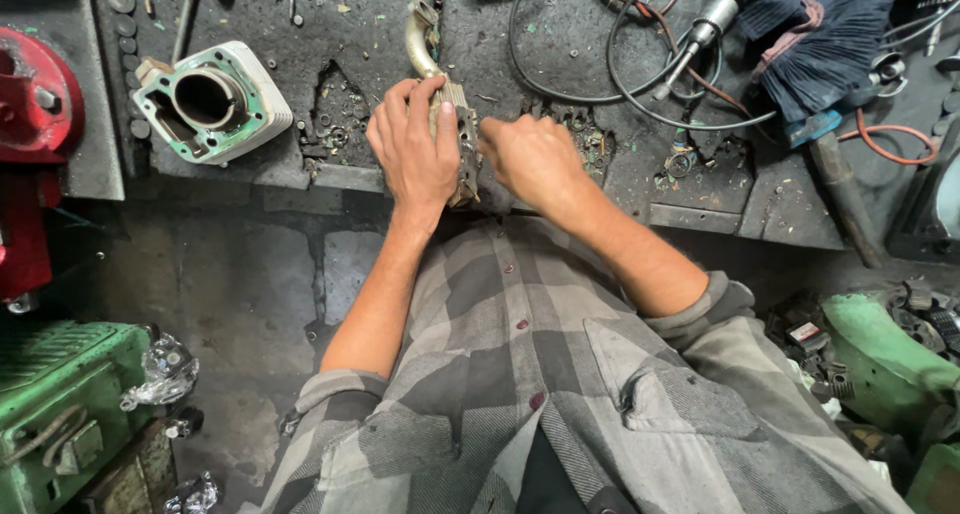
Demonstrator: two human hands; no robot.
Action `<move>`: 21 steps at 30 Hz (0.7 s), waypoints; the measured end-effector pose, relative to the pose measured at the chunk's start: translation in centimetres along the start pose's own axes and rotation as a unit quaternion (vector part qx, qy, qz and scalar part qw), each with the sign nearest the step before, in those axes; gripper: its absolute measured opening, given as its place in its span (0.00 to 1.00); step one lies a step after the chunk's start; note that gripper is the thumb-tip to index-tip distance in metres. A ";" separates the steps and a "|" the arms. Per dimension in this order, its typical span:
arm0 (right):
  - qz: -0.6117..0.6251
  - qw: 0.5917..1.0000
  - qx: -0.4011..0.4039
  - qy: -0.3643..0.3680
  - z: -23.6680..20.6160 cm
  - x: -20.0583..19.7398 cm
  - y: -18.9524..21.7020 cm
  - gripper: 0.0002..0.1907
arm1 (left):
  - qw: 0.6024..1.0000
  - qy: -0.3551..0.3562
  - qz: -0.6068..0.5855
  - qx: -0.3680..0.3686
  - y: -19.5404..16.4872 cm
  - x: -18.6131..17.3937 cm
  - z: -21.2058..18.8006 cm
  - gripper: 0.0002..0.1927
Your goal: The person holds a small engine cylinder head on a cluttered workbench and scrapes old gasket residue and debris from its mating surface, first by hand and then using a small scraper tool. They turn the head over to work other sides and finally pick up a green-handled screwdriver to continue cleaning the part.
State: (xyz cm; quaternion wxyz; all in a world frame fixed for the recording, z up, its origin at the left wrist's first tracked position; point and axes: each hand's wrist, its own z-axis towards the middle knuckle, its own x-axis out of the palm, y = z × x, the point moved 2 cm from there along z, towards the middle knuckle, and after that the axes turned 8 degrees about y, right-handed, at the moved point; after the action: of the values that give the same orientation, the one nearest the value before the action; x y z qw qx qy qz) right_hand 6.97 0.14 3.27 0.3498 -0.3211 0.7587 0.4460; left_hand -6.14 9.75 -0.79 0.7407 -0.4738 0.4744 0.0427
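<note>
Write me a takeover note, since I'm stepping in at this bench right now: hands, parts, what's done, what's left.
Left hand: wrapped over a finned metal part with a curved pipe, pressing it to the workbench.
Right hand: fist closed against the part's right side; what its grip holds is hidden.
Nearby: white engine cylinder to the left, loose washers in a bench hollow, power tool and cables on the right.
Done: part steadied. Left: cannot tell.
</note>
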 end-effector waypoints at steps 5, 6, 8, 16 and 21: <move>0.022 0.999 -0.001 -0.036 0.0 -0.3 -0.6 0.12 | 1.000 0.005 0.000 -0.006 0.0 0.1 0.0 0.16; 0.026 0.998 0.004 -0.058 0.0 -0.4 -0.8 0.12 | 1.000 0.005 -0.001 -0.006 0.0 0.1 0.0 0.16; 0.020 0.999 -0.002 -0.050 0.0 -0.4 -1.1 0.12 | 1.000 0.004 0.005 -0.006 0.0 0.1 0.1 0.16; 0.051 0.997 0.024 -0.044 -0.1 0.4 -1.0 0.13 | 1.000 0.007 -0.002 -0.009 0.0 0.1 0.0 0.16; 0.044 0.999 -0.003 -0.011 -0.4 1.5 -0.6 0.13 | 1.000 0.007 0.003 -0.009 0.1 0.1 0.0 0.16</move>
State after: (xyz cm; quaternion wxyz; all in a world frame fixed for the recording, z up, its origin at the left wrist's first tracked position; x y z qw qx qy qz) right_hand 6.53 -0.69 1.97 0.3372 -0.2837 0.7668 0.4668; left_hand -6.10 9.76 -0.95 0.7330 -0.4794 0.4804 0.0459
